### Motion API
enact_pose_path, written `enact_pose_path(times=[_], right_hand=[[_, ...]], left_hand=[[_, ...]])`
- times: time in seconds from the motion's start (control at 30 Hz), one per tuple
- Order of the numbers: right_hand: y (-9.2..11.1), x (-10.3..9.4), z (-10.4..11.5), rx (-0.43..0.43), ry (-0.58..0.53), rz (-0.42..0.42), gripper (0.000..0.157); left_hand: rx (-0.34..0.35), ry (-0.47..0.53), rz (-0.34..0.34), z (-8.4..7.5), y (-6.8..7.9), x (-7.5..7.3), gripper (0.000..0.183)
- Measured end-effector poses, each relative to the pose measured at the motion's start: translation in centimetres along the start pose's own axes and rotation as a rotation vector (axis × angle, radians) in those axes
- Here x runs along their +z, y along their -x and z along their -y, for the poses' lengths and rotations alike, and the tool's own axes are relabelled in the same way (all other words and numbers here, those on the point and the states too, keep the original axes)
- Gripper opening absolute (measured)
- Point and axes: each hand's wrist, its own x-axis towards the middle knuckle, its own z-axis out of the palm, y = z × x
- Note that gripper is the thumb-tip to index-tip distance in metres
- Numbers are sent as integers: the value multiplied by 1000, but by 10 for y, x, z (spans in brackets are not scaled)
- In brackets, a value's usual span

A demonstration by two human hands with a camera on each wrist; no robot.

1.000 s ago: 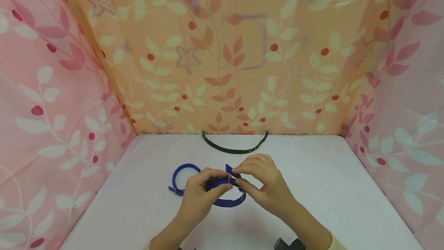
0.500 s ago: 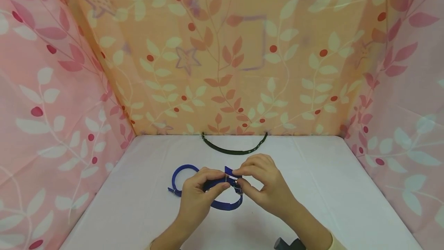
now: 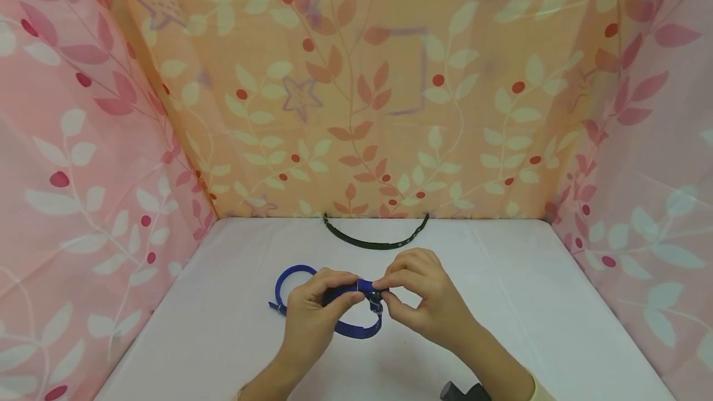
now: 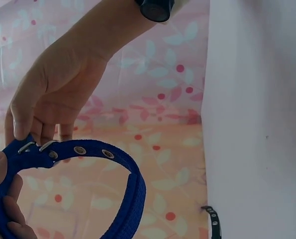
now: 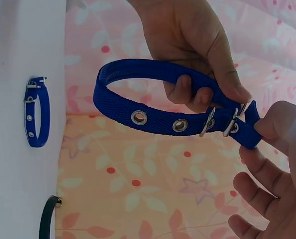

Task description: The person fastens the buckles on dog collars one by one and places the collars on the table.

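Observation:
A blue collar (image 5: 123, 112) with metal eyelets and a buckle (image 5: 231, 123) is held off the table, bent into a loop. My left hand (image 3: 314, 311) pinches its strap between thumb and fingers, close to a thin keeper loop. My right hand (image 3: 429, 296) pinches the strap's end (image 5: 248, 134) beside the buckle with thumb and forefinger; its other fingers are loosely bent. In the left wrist view the collar (image 4: 135, 174) hangs below both hands. Part of the strap is hidden behind the left fingers.
A second blue collar (image 3: 280, 283), fastened in a ring, lies on the white table (image 3: 223, 339) left of the hands. At the back edge rests a dark green collar (image 3: 373, 244), spread in a curve. A dark grey object (image 3: 465, 391) is by the right forearm. Patterned cloth walls surround the table.
Both hands have shifted slightly left with the collar. The strap end that stuck up between them now lies down along the strap, and my right fingertips have lowered with it.

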Motion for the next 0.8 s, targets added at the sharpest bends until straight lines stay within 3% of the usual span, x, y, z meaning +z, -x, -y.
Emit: enact_pose_path(times=[0.17,0.4,0.5,0.6,0.8], right_hand=[[0,-1,0,-5,21,19,31],[1,-3,-1,8,38,59,31],[1,-3,-1,12,52,70,31],[1,-2,-2,22,61,79,31],[3,-2,0,86,20,88,28]], left_hand=[[15,-6,8,0,-1,-1,27],[100,6,21,1,-1,1,28],[90,6,37,1,-1,1,27],[9,-5,59,0,-2,0,25],[-230,-56,115,-6,-4,-2,27]])
